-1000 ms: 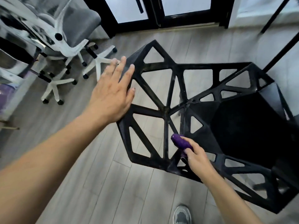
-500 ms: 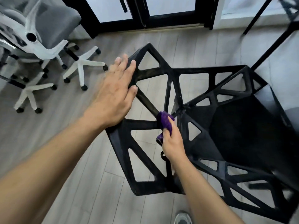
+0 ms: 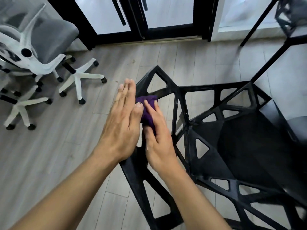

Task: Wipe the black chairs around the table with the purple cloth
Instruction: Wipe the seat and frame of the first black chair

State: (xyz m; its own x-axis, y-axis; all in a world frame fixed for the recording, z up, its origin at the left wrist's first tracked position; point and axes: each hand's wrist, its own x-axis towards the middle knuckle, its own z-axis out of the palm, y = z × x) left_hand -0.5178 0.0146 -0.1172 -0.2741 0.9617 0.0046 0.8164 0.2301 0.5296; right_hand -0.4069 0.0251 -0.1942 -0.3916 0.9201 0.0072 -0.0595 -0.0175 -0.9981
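A black chair (image 3: pixel 199 88) with an open triangular frame stands on the wood floor, its backrest toward me and its dark seat (image 3: pixel 245 146) to the right. My right hand (image 3: pixel 159 141) holds the purple cloth (image 3: pixel 147 113) against an upper-left strut of the backrest, fingers laid over it. My left hand (image 3: pixel 121 123) rests flat against the backrest's left edge, fingers straight, right beside the cloth. The hands hide that part of the frame.
Two white office chairs (image 3: pixel 49 44) with wheeled bases stand at the left. A black-framed glass door (image 3: pixel 142 22) is at the back. Black table legs (image 3: pixel 279 52) slant past the chair's right side, with another black chair (image 3: pixel 289 19) at the top right.
My right hand moved the cloth up and left along the backrest, from the lower centre to the upper-left strut. My left hand stayed on the backrest's left edge.
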